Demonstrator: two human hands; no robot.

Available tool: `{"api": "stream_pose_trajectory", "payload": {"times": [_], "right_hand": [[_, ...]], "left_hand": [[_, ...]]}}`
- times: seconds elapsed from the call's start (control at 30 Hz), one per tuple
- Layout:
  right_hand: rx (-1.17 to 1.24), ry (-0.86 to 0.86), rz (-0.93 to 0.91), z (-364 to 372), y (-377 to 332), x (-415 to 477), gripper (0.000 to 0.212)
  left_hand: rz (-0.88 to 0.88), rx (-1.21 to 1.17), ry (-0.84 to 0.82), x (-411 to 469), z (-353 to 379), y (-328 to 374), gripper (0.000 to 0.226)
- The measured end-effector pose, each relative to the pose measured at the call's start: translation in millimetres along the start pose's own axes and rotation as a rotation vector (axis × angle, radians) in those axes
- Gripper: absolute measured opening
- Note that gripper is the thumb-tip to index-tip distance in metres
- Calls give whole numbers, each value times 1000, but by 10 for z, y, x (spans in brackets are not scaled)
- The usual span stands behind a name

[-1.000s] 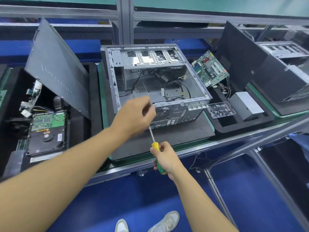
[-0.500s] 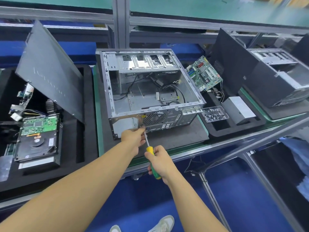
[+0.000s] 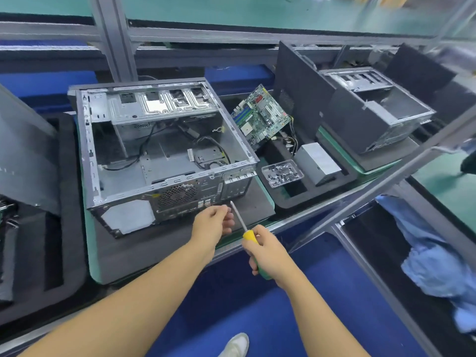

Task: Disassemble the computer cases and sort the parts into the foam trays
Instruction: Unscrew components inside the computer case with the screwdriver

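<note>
Two grips hover at 6 o'clock: right grip (image 3: 268, 251) wraps the screwdriver (image 3: 247, 235) handle, left grip (image 3: 213, 222) curls beside its shaft, pinching something or not, cannot tell. Beyond, open computer case (image 3: 159, 150) at 11 o'clock, foam tray (image 3: 291, 202) holding motherboard (image 3: 260, 114) at 1 o'clock

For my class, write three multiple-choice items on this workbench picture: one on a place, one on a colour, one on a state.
1. Where is the clear box of screws? A in the foam tray right of the open computer case; B inside that case; C on the floor.
2. The screwdriver handle is: A red; B yellow and green; C blue.
3. The right hand: A lies flat on the case; B hangs empty; C grips the screwdriver.
Key: 1 A, it sits in a tray recess beside the case. 2 B, yellow on top, green below the fingers. 3 C, the fingers wrap the handle.
</note>
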State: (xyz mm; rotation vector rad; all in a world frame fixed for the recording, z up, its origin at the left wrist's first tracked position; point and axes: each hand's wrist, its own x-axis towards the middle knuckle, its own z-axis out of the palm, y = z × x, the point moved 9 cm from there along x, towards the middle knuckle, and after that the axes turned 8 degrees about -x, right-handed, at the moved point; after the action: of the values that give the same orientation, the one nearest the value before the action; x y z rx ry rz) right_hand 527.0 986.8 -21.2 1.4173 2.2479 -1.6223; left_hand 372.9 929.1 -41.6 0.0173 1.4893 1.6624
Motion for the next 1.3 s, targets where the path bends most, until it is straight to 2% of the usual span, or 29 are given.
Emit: {"api": "stream_pose_trajectory", "payload": {"times": [0.1,0.2,0.37,0.53,0.63,0.73,0.87,0.9,0.97,1.07,1.13,1.23,1.3], "right_hand": [[61,88,23,-489,195,37,13],[208,206,47,-912,388,85,11],[320,293,84,-1393,732,180,5],[304,281,95,-1656,956,301,9],[299,271,103,-1726,1003,381,10],[360,267,82,-1695,929,432,8],[500,229,24,-1470,684,440,2],[530,214,3,-1386,601,434,7],[601,184,-31,-1181,426,413,14],[687,135,-64,-799,176,362,12],[719,103,-80,-516,25,316,5],[724,71,-97,-101,-147,248,11],[725,59,-97,165,-216,197,11]], "left_hand": [[-13,259,-209,20,652,-104,20],[20,369,-241,223,1230,-23,20],[55,472,-107,801,1872,225,24],[78,574,9,1226,2042,358,7],[61,587,45,1294,2029,368,18],[47,505,-43,1141,2136,432,24],[340,679,-311,712,2408,952,32],[431,757,-380,575,2434,1115,35],[581,917,-494,327,2388,1403,40],[656,1139,-603,122,1988,1742,41],[593,1307,-634,129,1520,1892,38],[372,1506,-614,240,675,1992,58],[188,1504,-593,250,177,1931,74]]}}
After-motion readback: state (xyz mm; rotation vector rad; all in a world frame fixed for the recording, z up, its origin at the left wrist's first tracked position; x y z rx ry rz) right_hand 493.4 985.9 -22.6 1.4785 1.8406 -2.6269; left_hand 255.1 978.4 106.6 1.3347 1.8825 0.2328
